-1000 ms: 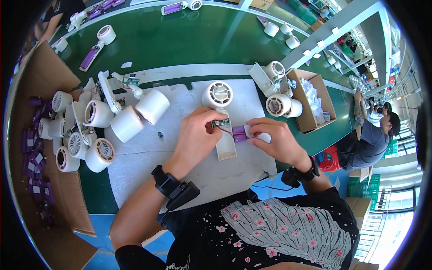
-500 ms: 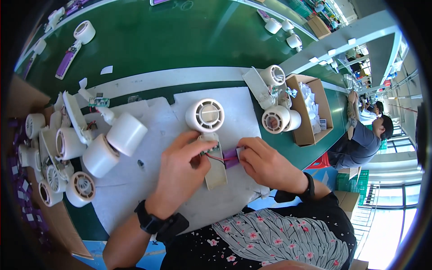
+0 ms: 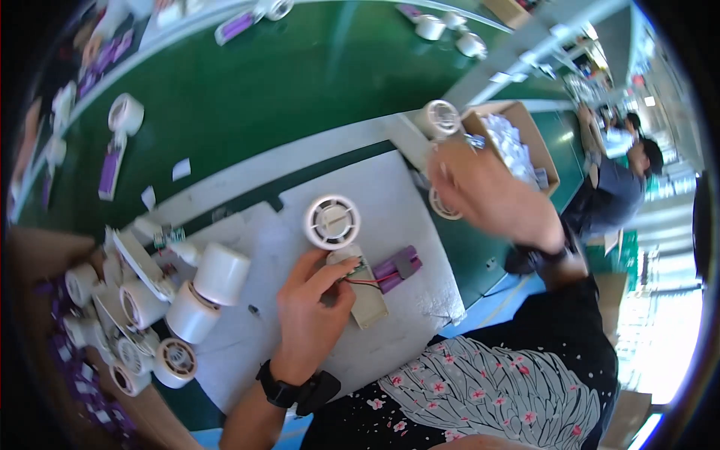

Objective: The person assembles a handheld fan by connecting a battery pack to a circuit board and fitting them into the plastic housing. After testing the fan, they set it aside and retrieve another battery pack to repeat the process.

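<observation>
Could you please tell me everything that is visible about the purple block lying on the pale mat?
The purple block is oblong and smooth-looking, with a dark grey patch near its right end. It lies on the pale mat, slanting up to the right, beside the white handle piece. Red wiring runs from its left end toward the left hand. Neither hand touches the block; whether it touches the handle piece is unclear.
</observation>
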A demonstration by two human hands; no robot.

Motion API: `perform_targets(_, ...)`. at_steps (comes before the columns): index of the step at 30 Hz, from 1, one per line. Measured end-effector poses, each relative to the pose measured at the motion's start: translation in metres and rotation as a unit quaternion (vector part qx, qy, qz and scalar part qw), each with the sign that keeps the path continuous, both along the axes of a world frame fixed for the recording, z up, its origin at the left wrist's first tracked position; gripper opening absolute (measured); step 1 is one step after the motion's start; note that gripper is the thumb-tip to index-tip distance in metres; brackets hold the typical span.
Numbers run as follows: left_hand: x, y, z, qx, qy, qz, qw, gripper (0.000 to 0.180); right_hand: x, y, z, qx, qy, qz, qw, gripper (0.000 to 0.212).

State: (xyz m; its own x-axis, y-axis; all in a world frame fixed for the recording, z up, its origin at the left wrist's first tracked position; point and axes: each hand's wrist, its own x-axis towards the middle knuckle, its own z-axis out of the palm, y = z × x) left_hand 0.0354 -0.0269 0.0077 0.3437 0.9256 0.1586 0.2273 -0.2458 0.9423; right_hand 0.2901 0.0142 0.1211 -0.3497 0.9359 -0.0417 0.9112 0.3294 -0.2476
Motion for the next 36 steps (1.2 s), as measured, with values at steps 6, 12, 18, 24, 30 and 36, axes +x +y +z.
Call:
perform_targets(6, -0.004, 0.004, -0.013, -0.068, -0.022, -0.015, 0.997, 0.03, -0.034, -0.019, -0.036, -0.016, 0.054, 0.003, 0.998, 0.036)
perform_targets(12, -0.003, 0.006, -0.008, -0.05, -0.009, -0.035, 0.998, 0.031, -0.029, -0.045, -0.092, -0.017, 0.133, 0.215, 0.967, 0.041)
perform_targets(18, -0.011, 0.01, -0.015, -0.004, 0.042, 0.01, 0.999, 0.031, -0.029, -0.049, -0.061, -0.204, 0.286, 0.194, 0.916, 0.037)
perform_targets(24, -0.005, 0.012, -0.004, 0.003, 0.057, 0.003, 0.998, 0.034, -0.019, -0.054, -0.076, -0.441, 0.576, 0.118, 0.678, 0.068)
perform_targets(30, -0.004, 0.007, 0.002, 0.062, 0.076, 0.001, 0.995, 0.034, -0.017, -0.051, -0.073, -0.452, 0.563, 0.126, 0.68, 0.079)
perform_targets(36, -0.006, 0.003, 0.005, 0.073, 0.08, 0.01, 0.994, 0.032, -0.02, -0.046, -0.058, -0.3, 0.357, 0.156, 0.871, 0.079)
